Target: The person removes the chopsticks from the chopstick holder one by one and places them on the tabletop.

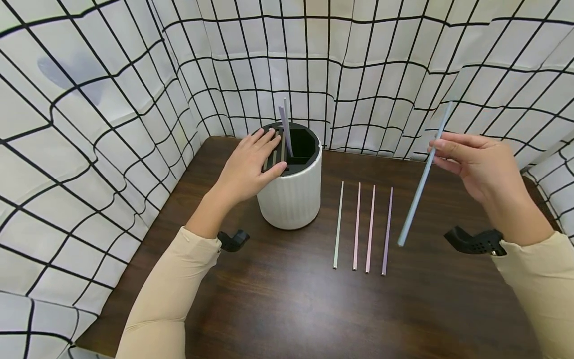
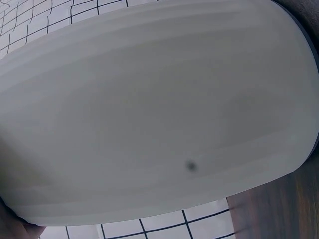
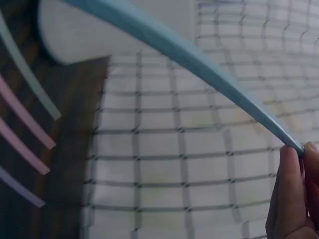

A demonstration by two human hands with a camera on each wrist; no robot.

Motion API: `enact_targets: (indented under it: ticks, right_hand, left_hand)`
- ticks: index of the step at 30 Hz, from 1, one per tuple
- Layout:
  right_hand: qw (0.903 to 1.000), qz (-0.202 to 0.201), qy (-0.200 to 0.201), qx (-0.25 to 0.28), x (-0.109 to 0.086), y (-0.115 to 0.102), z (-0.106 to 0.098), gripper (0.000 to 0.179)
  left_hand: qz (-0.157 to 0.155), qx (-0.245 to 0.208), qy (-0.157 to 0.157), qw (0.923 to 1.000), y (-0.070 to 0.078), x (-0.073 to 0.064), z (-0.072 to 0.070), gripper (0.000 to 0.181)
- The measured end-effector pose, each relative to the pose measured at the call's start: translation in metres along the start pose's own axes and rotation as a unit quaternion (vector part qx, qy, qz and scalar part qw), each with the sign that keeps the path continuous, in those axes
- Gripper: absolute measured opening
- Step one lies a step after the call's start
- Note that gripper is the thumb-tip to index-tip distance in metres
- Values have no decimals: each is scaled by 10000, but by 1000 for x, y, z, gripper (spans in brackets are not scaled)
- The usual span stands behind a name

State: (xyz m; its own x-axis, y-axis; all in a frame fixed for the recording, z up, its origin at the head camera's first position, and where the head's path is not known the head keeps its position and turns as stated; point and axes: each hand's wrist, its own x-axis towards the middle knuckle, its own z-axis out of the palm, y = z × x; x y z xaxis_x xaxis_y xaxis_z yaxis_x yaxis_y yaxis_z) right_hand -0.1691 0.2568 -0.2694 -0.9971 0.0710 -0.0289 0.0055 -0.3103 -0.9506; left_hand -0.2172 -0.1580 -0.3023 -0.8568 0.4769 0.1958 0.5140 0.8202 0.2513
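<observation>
A: What do we see nearest, at the bottom of the head view?

B: Two beige sleeves (image 1: 157,299), cut off by the frame's edges, a black wrist mount (image 1: 233,240) by each cuff, and the dark brown table (image 1: 287,309).

A: And right of centre?

B: Four thin sticks lie side by side, apart, on the table: a pale green stick (image 1: 338,225), two pink sticks (image 1: 357,227) and a purple stick (image 1: 387,232).

A: Where do we find the blue stick (image 1: 416,199)?

B: Farther right, slanting. The right hand (image 1: 480,159) pinches it near its upper end. In the right wrist view it runs out at the upper left, and the four others are cut off at the left edge.

A: And the container?

B: The white ribbed container (image 1: 290,199) stands upright near the centre. Two pale sticks (image 1: 286,124) lean inside; we cannot make out their lower ends in the dark. The left hand (image 1: 248,169) rests on its top, fingers straight and spread, partly hiding grey-brown slats (image 1: 278,149). The pale wall fills most of the left wrist view.

A: Farthest off?

B: A white curtain (image 1: 367,75) with black grid lines; we spot a blurry bluish heart (image 1: 73,75) at upper left.
</observation>
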Motion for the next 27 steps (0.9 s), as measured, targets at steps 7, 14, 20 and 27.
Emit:
enact_targets:
  ticks: [7, 14, 20, 27]
  right_hand:
    - [9881, 1380, -160, -664, 21, 55, -46, 17]
    - [9708, 2234, -120, -861, 27, 104, -72, 24]
    - [9614, 2351, -121, -1424, 31, 125, -80, 27]
    - [9467, 2418, 122, -2124, 36, 139, -81, 20]
  left_hand:
    - [-40, -57, 79, 9999, 0, -2, 0, 69]
    - [-31, -38, -1, 10000, 2, -1, 2, 69]
    - [-46, -16, 7, 10000, 3, -1, 0, 69]
    - [-37, -51, 50, 10000, 5, 0, -1, 68]
